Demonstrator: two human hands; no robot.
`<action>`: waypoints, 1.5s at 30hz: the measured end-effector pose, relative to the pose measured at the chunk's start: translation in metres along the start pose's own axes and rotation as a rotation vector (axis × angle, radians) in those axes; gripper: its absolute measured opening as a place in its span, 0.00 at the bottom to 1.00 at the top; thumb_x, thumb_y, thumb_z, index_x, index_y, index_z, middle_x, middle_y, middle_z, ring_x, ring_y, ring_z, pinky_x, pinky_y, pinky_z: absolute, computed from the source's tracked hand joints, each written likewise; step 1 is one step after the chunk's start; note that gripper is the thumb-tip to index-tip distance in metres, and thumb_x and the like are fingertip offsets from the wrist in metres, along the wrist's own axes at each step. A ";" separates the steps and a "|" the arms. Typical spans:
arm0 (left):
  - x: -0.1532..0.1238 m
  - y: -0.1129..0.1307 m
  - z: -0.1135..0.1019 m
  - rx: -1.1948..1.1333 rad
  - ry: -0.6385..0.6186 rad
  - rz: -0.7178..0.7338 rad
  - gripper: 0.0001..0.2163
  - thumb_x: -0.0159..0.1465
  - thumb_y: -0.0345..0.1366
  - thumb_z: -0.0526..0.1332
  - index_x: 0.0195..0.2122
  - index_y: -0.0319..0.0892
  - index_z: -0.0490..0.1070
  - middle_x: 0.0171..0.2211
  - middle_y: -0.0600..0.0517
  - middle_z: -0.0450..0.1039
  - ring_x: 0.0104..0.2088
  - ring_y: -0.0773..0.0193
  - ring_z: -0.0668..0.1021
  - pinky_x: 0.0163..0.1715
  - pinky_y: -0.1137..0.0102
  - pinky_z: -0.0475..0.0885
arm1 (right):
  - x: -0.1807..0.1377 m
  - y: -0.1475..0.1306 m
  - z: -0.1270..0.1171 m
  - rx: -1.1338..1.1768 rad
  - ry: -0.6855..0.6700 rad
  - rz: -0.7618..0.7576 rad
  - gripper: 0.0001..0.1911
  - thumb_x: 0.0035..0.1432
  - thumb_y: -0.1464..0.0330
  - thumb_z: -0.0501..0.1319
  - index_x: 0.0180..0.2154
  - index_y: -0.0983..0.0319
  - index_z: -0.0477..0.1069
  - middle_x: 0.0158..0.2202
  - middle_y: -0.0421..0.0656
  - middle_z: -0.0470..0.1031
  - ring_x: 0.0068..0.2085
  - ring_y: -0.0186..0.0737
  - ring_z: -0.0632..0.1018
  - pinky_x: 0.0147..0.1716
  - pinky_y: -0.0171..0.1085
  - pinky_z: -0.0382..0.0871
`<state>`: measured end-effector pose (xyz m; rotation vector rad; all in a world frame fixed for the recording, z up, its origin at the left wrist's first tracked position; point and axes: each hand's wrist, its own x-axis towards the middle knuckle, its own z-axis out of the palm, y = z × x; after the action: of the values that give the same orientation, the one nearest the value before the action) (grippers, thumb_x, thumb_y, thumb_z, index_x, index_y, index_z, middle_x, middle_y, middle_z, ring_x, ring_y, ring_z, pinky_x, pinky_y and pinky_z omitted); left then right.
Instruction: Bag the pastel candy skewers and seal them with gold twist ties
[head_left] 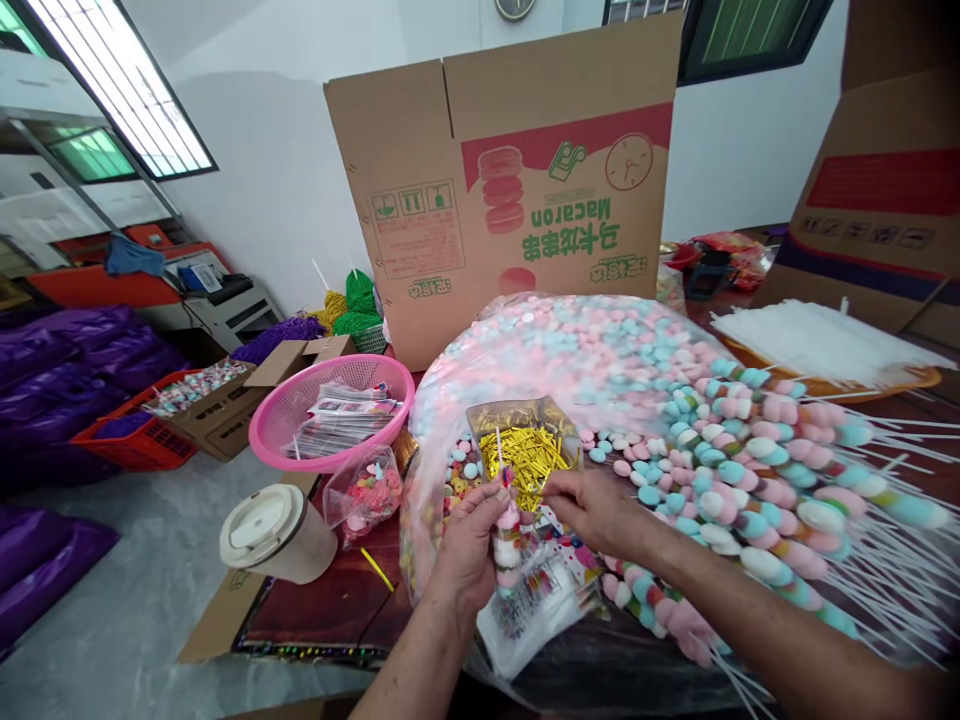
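Observation:
My left hand [466, 540] is closed around a bagged marshmallow skewer [508, 550], pinching the gathered neck of its wrapper. The white stick points up and the pink and white pieces hang below the fingers. Beside it, my right hand [600, 512] has its fingers pinched together at the right edge of a pile of gold twist ties [517, 458]; anything between its fingertips is too small to make out. The ties lie in an opened bag. Under both hands rests a stack of clear printed wrapper bags [532, 615].
Many loaded marshmallow skewers [765, 480] lie to the right, sticks outward. Behind spreads a large plastic bag of loose marshmallows [570, 350]. At left stand a pink basket [259, 430] of packed pieces and a lidded cup [281, 535]. A cardboard box [420, 230] rises at the back.

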<state>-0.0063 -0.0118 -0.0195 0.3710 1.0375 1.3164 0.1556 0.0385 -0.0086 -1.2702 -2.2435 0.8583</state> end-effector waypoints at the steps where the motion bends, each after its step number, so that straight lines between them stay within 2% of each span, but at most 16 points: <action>1: 0.000 0.001 0.003 -0.019 -0.017 0.001 0.15 0.40 0.34 0.70 0.29 0.38 0.69 0.21 0.55 0.72 0.19 0.69 0.73 0.21 0.75 0.65 | -0.005 -0.005 0.002 0.008 -0.006 -0.015 0.11 0.52 0.70 0.52 0.21 0.62 0.67 0.18 0.37 0.65 0.23 0.33 0.66 0.23 0.31 0.56; 3: -0.002 0.002 0.009 -0.022 -0.023 0.024 0.14 0.39 0.34 0.70 0.27 0.37 0.69 0.21 0.55 0.73 0.19 0.69 0.73 0.21 0.75 0.66 | -0.013 -0.014 0.008 0.067 0.012 -0.040 0.10 0.54 0.69 0.51 0.27 0.62 0.69 0.25 0.40 0.70 0.29 0.36 0.70 0.27 0.32 0.60; 5: -0.004 0.000 0.012 0.024 -0.017 0.060 0.13 0.41 0.35 0.70 0.25 0.38 0.70 0.18 0.56 0.70 0.17 0.71 0.71 0.17 0.76 0.63 | -0.017 -0.019 0.016 0.264 -0.016 -0.019 0.11 0.56 0.65 0.51 0.34 0.62 0.69 0.31 0.42 0.72 0.32 0.36 0.71 0.29 0.33 0.63; 7: -0.007 -0.004 0.014 0.093 -0.012 0.086 0.11 0.43 0.37 0.68 0.25 0.38 0.70 0.14 0.58 0.67 0.13 0.73 0.66 0.12 0.78 0.57 | -0.018 -0.020 0.026 0.531 -0.062 0.093 0.12 0.55 0.61 0.53 0.34 0.62 0.69 0.27 0.39 0.70 0.25 0.33 0.69 0.24 0.31 0.62; 9: -0.009 -0.006 0.013 0.148 0.000 0.082 0.12 0.44 0.39 0.67 0.25 0.39 0.69 0.13 0.59 0.65 0.11 0.75 0.63 0.10 0.79 0.54 | -0.020 -0.019 0.033 0.681 -0.065 0.222 0.14 0.53 0.59 0.54 0.28 0.63 0.67 0.20 0.36 0.64 0.19 0.30 0.62 0.18 0.30 0.56; 11: -0.011 -0.007 0.012 0.164 0.018 0.070 0.12 0.44 0.40 0.67 0.26 0.39 0.69 0.14 0.59 0.64 0.11 0.75 0.62 0.10 0.79 0.53 | -0.024 -0.015 0.031 0.660 0.032 0.248 0.14 0.52 0.59 0.55 0.24 0.63 0.66 0.18 0.35 0.61 0.19 0.29 0.60 0.18 0.30 0.54; 15: -0.012 -0.007 0.010 0.221 0.044 0.030 0.13 0.45 0.41 0.67 0.27 0.39 0.69 0.15 0.60 0.64 0.10 0.77 0.60 0.09 0.80 0.52 | -0.035 -0.015 0.009 0.578 0.206 0.156 0.14 0.54 0.58 0.54 0.27 0.63 0.66 0.20 0.35 0.60 0.22 0.30 0.61 0.20 0.30 0.55; 18: -0.014 -0.010 0.015 0.318 0.045 0.018 0.10 0.46 0.39 0.65 0.24 0.40 0.67 0.13 0.61 0.61 0.09 0.77 0.59 0.08 0.80 0.51 | -0.037 -0.022 0.002 0.505 0.086 0.084 0.15 0.56 0.59 0.53 0.24 0.62 0.65 0.19 0.35 0.59 0.22 0.30 0.61 0.20 0.30 0.54; 23: -0.020 -0.020 0.014 0.431 -0.039 0.011 0.07 0.50 0.35 0.59 0.19 0.42 0.61 0.10 0.62 0.55 0.08 0.76 0.56 0.05 0.81 0.48 | -0.028 -0.024 0.014 0.521 -0.037 0.156 0.15 0.54 0.61 0.53 0.21 0.63 0.64 0.16 0.35 0.59 0.20 0.29 0.60 0.18 0.30 0.51; 28: -0.022 -0.027 0.000 0.433 -0.160 0.035 0.12 0.56 0.44 0.58 0.23 0.42 0.63 0.12 0.61 0.58 0.08 0.75 0.58 0.05 0.80 0.53 | -0.027 -0.020 0.018 0.656 -0.116 0.197 0.14 0.53 0.62 0.53 0.21 0.63 0.63 0.15 0.33 0.58 0.17 0.28 0.58 0.17 0.29 0.49; 32: -0.021 -0.019 -0.002 0.350 -0.178 0.050 0.15 0.52 0.45 0.64 0.21 0.39 0.65 0.12 0.60 0.60 0.08 0.77 0.58 0.05 0.80 0.52 | -0.033 -0.022 0.024 0.491 0.070 0.202 0.14 0.52 0.60 0.56 0.22 0.62 0.64 0.17 0.36 0.63 0.20 0.31 0.63 0.18 0.30 0.53; 36: -0.021 -0.006 0.003 0.107 -0.248 -0.257 0.15 0.39 0.38 0.72 0.19 0.36 0.69 0.13 0.55 0.68 0.13 0.71 0.69 0.15 0.76 0.65 | -0.046 -0.026 0.026 0.213 0.282 -0.087 0.10 0.56 0.65 0.52 0.30 0.62 0.69 0.26 0.44 0.73 0.28 0.38 0.71 0.27 0.34 0.62; 38: -0.021 -0.002 0.005 0.052 -0.280 -0.346 0.15 0.35 0.36 0.73 0.19 0.35 0.70 0.14 0.53 0.70 0.15 0.68 0.72 0.18 0.74 0.67 | -0.050 -0.028 0.022 0.123 0.318 -0.199 0.10 0.57 0.67 0.52 0.32 0.62 0.70 0.28 0.45 0.74 0.30 0.39 0.72 0.30 0.35 0.63; 41: -0.022 -0.003 0.008 0.003 -0.265 -0.254 0.13 0.37 0.35 0.73 0.20 0.36 0.71 0.14 0.53 0.71 0.14 0.69 0.71 0.18 0.74 0.65 | -0.049 -0.031 0.014 0.209 0.252 -0.097 0.09 0.57 0.66 0.54 0.31 0.62 0.70 0.22 0.40 0.70 0.25 0.34 0.69 0.25 0.32 0.61; 43: -0.022 -0.004 0.008 -0.007 -0.266 -0.174 0.11 0.40 0.34 0.72 0.20 0.36 0.71 0.14 0.53 0.70 0.15 0.69 0.71 0.18 0.75 0.64 | -0.047 -0.033 0.009 0.375 0.125 -0.006 0.11 0.58 0.63 0.54 0.30 0.63 0.70 0.19 0.36 0.66 0.22 0.31 0.67 0.20 0.29 0.58; 45: -0.022 -0.006 0.007 -0.009 -0.286 -0.163 0.11 0.40 0.33 0.72 0.19 0.35 0.71 0.14 0.53 0.70 0.16 0.70 0.72 0.20 0.75 0.65 | -0.046 -0.036 0.005 0.473 0.007 -0.011 0.14 0.59 0.62 0.53 0.27 0.63 0.69 0.18 0.35 0.63 0.21 0.30 0.65 0.19 0.28 0.56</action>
<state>0.0049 -0.0315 -0.0111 0.4445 0.8037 1.0848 0.1539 -0.0170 0.0102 -1.0308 -1.8806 1.2813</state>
